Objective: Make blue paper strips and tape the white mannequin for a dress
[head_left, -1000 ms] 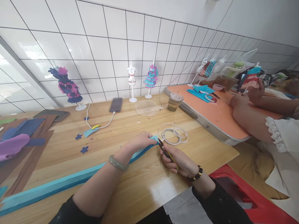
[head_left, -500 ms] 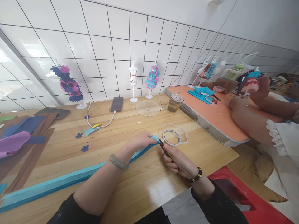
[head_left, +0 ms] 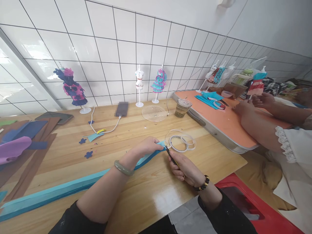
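Observation:
My left hand (head_left: 149,147) is closed on the end of a long strip of folded fabric or paper (head_left: 80,182), light blue with a darker blue edge. The strip runs under my left forearm to the table's left edge. My right hand (head_left: 184,166) is wrapped around a pair of scissors (head_left: 172,156) with black and yellow showing; their handles are mostly hidden in my palm. The scissors' tips are at the strip's end, just right of my left fingertips. Close behind my right hand lie rolls of narrow white tape (head_left: 179,144).
Along the tiled wall stand dressed mini mannequins (head_left: 71,87), a black device (head_left: 122,109) on a white cable, and a cup of liquid (head_left: 182,108). Coloured sheets (head_left: 26,136) lie left. Another person's hands (head_left: 254,102) hold a mini mannequin over the orange table (head_left: 220,125) at right.
My hands have hardly moved; the scissors' tips look closer together at the strip's end. The other person's hands and their mannequin have shifted left, and the mannequin is more upright.

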`<state>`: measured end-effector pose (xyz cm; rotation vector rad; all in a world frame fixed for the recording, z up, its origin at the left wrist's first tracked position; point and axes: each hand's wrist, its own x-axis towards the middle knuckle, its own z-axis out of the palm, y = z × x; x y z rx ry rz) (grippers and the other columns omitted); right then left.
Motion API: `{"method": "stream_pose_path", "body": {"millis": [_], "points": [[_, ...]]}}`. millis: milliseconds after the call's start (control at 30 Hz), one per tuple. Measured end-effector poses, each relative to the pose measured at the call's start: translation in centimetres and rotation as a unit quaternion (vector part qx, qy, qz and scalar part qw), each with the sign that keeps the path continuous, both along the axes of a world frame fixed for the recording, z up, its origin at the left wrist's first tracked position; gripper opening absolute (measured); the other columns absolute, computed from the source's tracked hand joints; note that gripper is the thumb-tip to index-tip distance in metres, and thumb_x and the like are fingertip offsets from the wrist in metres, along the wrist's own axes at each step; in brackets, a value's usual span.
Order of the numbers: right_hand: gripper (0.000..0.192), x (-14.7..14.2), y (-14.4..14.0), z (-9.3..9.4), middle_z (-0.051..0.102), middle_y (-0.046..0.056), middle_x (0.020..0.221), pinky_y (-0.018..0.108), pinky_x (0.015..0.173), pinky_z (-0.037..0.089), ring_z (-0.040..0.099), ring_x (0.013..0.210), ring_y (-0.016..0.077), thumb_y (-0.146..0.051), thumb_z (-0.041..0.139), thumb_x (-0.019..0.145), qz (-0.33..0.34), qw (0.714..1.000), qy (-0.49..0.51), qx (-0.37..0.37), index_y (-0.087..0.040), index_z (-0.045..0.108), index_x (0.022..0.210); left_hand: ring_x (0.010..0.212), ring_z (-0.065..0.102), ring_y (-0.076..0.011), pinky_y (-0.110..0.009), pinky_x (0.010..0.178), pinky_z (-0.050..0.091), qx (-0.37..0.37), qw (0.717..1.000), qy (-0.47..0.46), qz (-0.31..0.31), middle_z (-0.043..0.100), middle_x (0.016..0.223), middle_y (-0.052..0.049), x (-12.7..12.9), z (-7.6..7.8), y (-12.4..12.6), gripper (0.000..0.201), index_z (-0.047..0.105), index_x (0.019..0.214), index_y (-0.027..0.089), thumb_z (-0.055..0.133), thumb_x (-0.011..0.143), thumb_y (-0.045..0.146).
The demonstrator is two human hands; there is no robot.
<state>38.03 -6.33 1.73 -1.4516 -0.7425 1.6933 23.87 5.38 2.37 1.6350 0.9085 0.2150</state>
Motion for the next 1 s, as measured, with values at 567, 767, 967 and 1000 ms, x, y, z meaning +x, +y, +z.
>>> {"method": "stream_pose_path", "body": {"millis": [567,767,967,1000], "points": [[0.043,-0.5,-1.2,0.4,0.03,-0.008,0.048,0.018,0.032,0.021,0.023,0.036,0.0045,-0.061,0.038,0.079,0.115,0.959,-0.256,0.023,-0.019,0.045,0.069,0.071,0.058,-0.0152,-0.028,0.067,0.043,-0.075,0.995,-0.067,0.011,0.064,0.084,-0.007,-2.3,0.3,1.9,0.03,0.06,0.077,0.014,0.062,0.065,0.041],[0.039,1.3,-2.3,1.5,0.055,0.0,0.067,0.024,0.056,0.037,0.049,0.062,0.0137,-0.055,0.043,0.081,0.175,0.895,-0.378,0.162,-0.019,0.054,0.072,0.07,0.058,-0.0146,-0.029,0.069,0.043,-0.057,0.995,-0.08,-0.002,0.064,0.079,-0.005,-2.5,0.7,1.9,0.026,0.061,0.075,0.014,0.061,0.066,0.039],[0.036,5.0,-0.6,0.1,0.063,0.01,0.102,0.035,0.078,0.041,0.057,0.095,0.0276,-0.044,0.053,0.077,0.043,0.81,-0.556,0.179,-0.02,0.056,0.103,0.068,0.054,-0.0119,-0.026,0.068,0.041,-0.026,0.99,-0.138,0.019,0.06,0.072,-0.001,-3.6,3.4,1.7,0.024,0.061,0.074,0.016,0.06,0.068,0.039],[0.033,5.3,-0.4,-0.3,0.064,0.01,0.102,0.036,0.078,0.041,0.058,0.096,0.028,-0.042,0.05,0.079,0.059,0.795,-0.579,0.173,-0.021,0.056,0.104,0.066,0.053,-0.0111,-0.026,0.068,0.04,-0.023,0.988,-0.15,0.02,0.06,0.071,-0.001,-3.9,3.9,1.7,0.024,0.061,0.075,0.016,0.059,0.069,0.039]]}}
